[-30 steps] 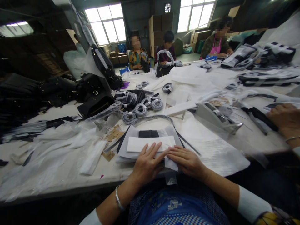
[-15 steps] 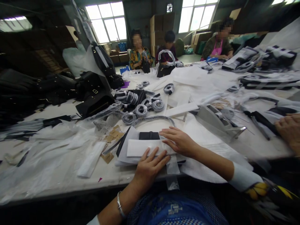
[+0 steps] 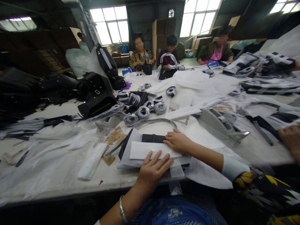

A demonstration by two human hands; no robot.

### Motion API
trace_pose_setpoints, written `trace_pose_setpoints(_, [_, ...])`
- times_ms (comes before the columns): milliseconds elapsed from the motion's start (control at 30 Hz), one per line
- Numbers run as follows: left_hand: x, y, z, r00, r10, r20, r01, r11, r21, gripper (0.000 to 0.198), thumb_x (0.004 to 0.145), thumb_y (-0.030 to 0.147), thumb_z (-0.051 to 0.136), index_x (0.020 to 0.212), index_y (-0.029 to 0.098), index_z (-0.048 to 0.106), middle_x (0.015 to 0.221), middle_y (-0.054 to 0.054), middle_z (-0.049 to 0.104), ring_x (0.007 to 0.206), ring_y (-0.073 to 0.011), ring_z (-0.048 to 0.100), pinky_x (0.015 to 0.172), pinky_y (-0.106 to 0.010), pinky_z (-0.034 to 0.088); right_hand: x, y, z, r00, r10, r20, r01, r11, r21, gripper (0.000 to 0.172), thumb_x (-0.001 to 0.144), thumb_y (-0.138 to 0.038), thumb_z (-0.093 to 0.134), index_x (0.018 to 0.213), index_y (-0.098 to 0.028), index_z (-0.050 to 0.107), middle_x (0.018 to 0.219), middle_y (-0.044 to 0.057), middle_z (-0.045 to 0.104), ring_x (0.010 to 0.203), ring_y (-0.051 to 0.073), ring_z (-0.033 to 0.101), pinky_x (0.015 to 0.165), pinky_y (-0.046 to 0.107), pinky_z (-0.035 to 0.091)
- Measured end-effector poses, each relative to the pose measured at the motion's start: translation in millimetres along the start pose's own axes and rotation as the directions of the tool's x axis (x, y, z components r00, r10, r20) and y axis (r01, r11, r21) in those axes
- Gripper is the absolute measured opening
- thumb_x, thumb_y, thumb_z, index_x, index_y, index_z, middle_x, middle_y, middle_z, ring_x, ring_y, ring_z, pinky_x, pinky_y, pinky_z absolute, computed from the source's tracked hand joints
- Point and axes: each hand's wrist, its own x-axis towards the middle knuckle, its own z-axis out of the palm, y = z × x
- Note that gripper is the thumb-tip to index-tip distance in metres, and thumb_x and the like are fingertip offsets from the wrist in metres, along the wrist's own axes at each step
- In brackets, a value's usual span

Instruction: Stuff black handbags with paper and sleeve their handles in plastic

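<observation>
Left hand (image 3: 152, 170) flat, fingers spread, on white folded paper (image 3: 140, 150), right hand (image 3: 179, 142) open too — palm down on its far edge, beside black strip (image 3: 152, 138).

White oblong pad (image 3: 142, 150), flat on a white wrapping sheet (image 3: 127, 157); black leather piece (image 3: 152, 138) flat, touching its far edge.

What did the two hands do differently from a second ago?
The right hand slid away from the left hand, across to the far edge of the white sheet, beside the black piece. Nothing was picked up or let go. The left hand stayed flat on the sheet's near edge.
</observation>
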Motion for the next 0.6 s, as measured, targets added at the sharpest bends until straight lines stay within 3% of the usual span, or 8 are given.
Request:
trace_pose_setpoints(167, [-0.7, 1.1, -0.5, 1.0, -0.014, 0.005, 0.014, 1.0, -0.004, 0.042, 0.101, 0.027, 0.049, 0.142, 0.035, 0.05, 0.143, 0.002, 0.055, 0.135, -0.0233, 0.049, 0.118, -0.049, 0.033, -54.1, 2.3, -4.7, 0.977, -0.046, -0.207, 0.101, 0.958, 0.267, 0.03, 0.102, -0.028, 0.049, 0.127, -0.023, 0.065, 0.127, 0.008, 0.068, 0.125, 0.022, 0.059, 0.115, 0.048, 0.036])
trace_pose_setpoints(300, [0.1, -0.1, -1.6, 1.0, -0.004, 0.03, 0.005, 1.0, -0.022, 0.043, 0.101, 0.025, 0.048, 0.144, 0.033, 0.047, 0.144, 0.002, 0.053, 0.135, -0.0244, 0.049, 0.117, -0.05, 0.035, -104.0, -13.4, -13.5, 0.955, -0.198, -0.219, 0.251, 0.936, 0.247, 0.073, 0.09, -0.052, 0.065, 0.15, -0.018, 0.042, 0.144, 0.014, 0.054, 0.138, 0.028, 0.045, 0.121, 0.051, 0.026])
trace_pose_setpoints(333, [0.5, -0.4, -1.8, 1.0, -0.002, 0.031, 0.003, 1.0, -0.028, 0.043, 0.101, 0.025, 0.048, 0.144, 0.032, 0.047, 0.144, 0.002, 0.053, 0.135, -0.0244, 0.048, 0.117, -0.05, 0.035, -110.5, -18.2, -13.0, 0.947, -0.236, -0.218, 0.281, 0.937, 0.206, 0.076, 0.089, -0.052, 0.066, 0.151, -0.017, 0.04, 0.145, 0.015, 0.053, 0.14, 0.028, 0.042, 0.121, 0.052, 0.025])
trace_pose_setpoints(400, [1.4, -0.8, -2.1, 1.0, -0.004, 0.027, 0.005, 0.999, -0.035, 0.044, 0.101, 0.024, 0.048, 0.145, 0.032, 0.046, 0.144, 0.001, 0.053, 0.136, -0.024, 0.047, 0.117, -0.05, 0.034, -116.2, -27.3, -7.5, 0.924, -0.263, -0.279, 0.308, 0.943, 0.13, 0.058, 0.095, -0.035, 0.062, 0.148, -0.017, 0.044, 0.143, 0.012, 0.056, 0.14, 0.026, 0.043, 0.12, 0.05, 0.029])
trace_pose_setpoints(467, [2.3, -0.6, -2.4, 1.0, -0.015, 0.026, 0.016, 0.999, -0.038, 0.045, 0.101, 0.022, 0.048, 0.145, 0.031, 0.046, 0.144, 0.002, 0.053, 0.136, -0.0236, 0.047, 0.118, -0.049, 0.032, -115.9, -35.1, 1.8, 0.875, -0.252, -0.413, 0.313, 0.946, 0.085, 0.042, 0.097, -0.015, 0.053, 0.139, -0.019, 0.054, 0.133, 0.008, 0.064, 0.134, 0.021, 0.051, 0.117, 0.046, 0.037])
trace_pose_setpoints(533, [3.1, 0.2, -3.0, 0.999, -0.028, 0.028, 0.029, 0.999, -0.039, 0.045, 0.101, 0.022, 0.049, 0.145, 0.031, 0.046, 0.144, 0.002, 0.053, 0.136, -0.0233, 0.047, 0.119, -0.049, 0.032, -114.7, -41.7, 11.0, 0.822, -0.232, -0.52, 0.313, 0.947, 0.073, 0.039, 0.095, -0.007, 0.051, 0.131, -0.02, 0.061, 0.123, 0.006, 0.07, 0.124, 0.019, 0.06, 0.113, 0.043, 0.043])
trace_pose_setpoints(600, [3.7, 1.4, -3.9, 0.999, -0.033, 0.033, 0.034, 0.998, -0.044, 0.045, 0.1, 0.024, 0.051, 0.145, 0.03, 0.046, 0.143, 0.0, 0.055, 0.135, -0.0235, 0.048, 0.118, -0.048, 0.032, -115.7, -47.3, 17.8, 0.801, -0.204, -0.564, 0.295, 0.953, 0.074, 0.038, 0.094, -0.006, 0.051, 0.127, -0.021, 0.063, 0.119, 0.006, 0.072, 0.118, 0.019, 0.064, 0.112, 0.045, 0.044])
